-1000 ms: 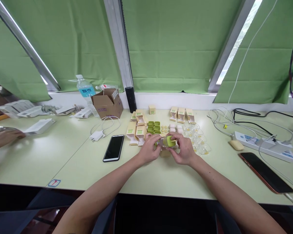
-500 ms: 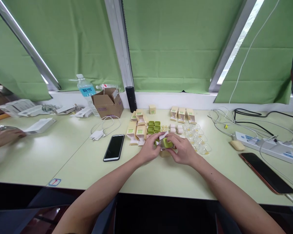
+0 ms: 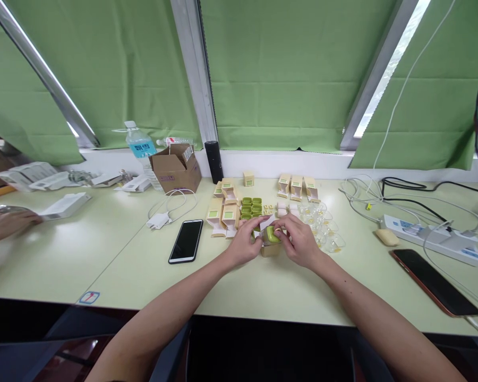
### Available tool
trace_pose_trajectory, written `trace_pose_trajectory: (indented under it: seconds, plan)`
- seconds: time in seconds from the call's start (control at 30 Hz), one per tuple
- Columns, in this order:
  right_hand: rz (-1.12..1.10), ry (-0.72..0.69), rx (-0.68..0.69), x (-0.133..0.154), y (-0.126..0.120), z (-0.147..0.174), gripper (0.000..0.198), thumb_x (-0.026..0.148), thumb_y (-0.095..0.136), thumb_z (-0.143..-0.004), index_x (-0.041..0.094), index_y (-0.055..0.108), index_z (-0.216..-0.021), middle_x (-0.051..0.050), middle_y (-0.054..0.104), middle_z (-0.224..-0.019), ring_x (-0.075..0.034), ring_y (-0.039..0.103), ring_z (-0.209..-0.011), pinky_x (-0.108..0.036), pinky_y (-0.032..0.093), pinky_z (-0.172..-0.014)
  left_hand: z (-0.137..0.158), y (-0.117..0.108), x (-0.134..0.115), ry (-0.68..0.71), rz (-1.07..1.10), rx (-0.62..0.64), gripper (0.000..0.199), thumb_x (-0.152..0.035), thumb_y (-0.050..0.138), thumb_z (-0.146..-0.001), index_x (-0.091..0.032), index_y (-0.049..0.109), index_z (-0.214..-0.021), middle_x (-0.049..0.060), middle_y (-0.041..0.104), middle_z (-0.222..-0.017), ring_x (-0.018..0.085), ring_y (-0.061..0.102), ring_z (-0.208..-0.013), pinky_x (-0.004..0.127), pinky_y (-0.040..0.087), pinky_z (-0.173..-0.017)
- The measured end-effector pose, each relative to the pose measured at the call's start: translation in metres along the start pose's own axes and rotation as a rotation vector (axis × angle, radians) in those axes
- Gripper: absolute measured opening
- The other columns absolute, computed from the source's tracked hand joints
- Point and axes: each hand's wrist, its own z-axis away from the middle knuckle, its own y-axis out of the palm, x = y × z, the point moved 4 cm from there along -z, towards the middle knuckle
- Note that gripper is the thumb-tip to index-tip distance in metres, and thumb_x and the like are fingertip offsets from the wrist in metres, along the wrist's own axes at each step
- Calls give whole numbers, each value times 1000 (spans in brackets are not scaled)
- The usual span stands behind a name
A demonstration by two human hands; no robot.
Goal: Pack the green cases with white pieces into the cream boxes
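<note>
1. green block [image 3: 272, 234] sits at a pale card box's [image 3: 270, 251] open top, smooth face up; no clear long axis.
2. block rounded; box square-edged, white flap [image 3: 267, 221] raised.
3. left hand's [image 3: 244, 245] bent fingers grasp the box; right hand's [image 3: 298, 244] touch the block, grip unclear.

Left forearm [image 3: 171, 301] and right forearm [image 3: 356, 291] slant inward; left hand [image 3: 244, 244] and right hand [image 3: 300, 241] nearly meet, fingers [image 3: 289, 224] curled.
</note>
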Motion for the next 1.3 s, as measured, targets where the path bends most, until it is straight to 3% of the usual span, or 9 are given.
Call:
trace_pose_trajectory:
  seconds: [0.13, 0.3, 0.47, 0.57, 0.83, 1.03, 1.13, 1.3]
  plan:
    - [54, -11, -55, -2, -3, 0, 2, 24, 60, -95, 25, 58, -95, -7, 70, -93, -23, 65, -87, -32, 50, -58, 0, 0, 0, 3, 8, 1, 67, -7, 51, -74, -24, 56, -138, 8, 67, -138, 28, 62, -124, 49, 46, -109]
    - [111, -63, 6, 2, 0, -2, 8, 19, 55, -96, 25, 60, -94, -5, 69, -84, -27, 63, -100, -36, 51, -64, 0, 0, 0, 5, 10, 7, 66, -8, 51, -75, -24, 56, -139, 8, 67, -138, 28, 61, -127, 49, 45, -111]
    - [142, -92, 19, 8, 3, -4, 14, 13, 56, -93, 24, 64, -89, -9, 66, -105, -30, 53, -110, -47, 54, -82, 0, 1, 0, 16, 15, 6, 66, -8, 51, -75, -24, 56, -139, 7, 68, -137, 28, 62, -126, 49, 46, -110]
    - [179, -72, 30, 9, 5, -3, 17, 10, 60, -89, 23, 66, -80, -11, 59, -111, -32, 48, -112, -51, 54, -84, 0, 1, 0, 21, 21, 6, 66, -8, 51, -75, -24, 57, -139, 8, 68, -137, 29, 62, -126, 49, 46, -109]
    - [110, 23, 83, 3, 11, 0, 18, 14, 61, -91, 23, 70, -78, -11, 55, -104, -31, 46, -106, -52, 53, -84, 0, -1, 2, -25, 61, 16, 66, -9, 49, -74, -24, 59, -137, 7, 68, -137, 28, 62, -126, 49, 45, -110]
    - [-109, 169, -96, -8, 0, -1, 12, 21, 50, -98, 24, 61, -95, -7, 60, -96, -25, 54, -97, -43, 51, -79, -2, -3, 5, -55, 126, 25, 66, -9, 48, -72, -24, 63, -134, 5, 69, -134, 28, 63, -122, 48, 46, -110]
    - [-192, 273, -122, -14, 3, 1, 10, 19, 53, -92, 24, 55, -99, -5, 60, -99, -23, 56, -91, -38, 50, -73, -4, -5, 6, -85, 171, 3, 58, -11, 45, -75, -25, 67, -127, 5, 71, -128, 27, 63, -119, 48, 46, -108]
    - [-252, 387, -56, -16, 14, 5, 32, 16, 57, -82, 25, 47, -111, -5, 58, -105, -22, 57, -95, -36, 50, -76, -4, -6, 2, -102, 218, -85, 32, -11, 50, -76, -22, 69, -100, 6, 72, -111, 26, 64, -108, 42, 47, -101]
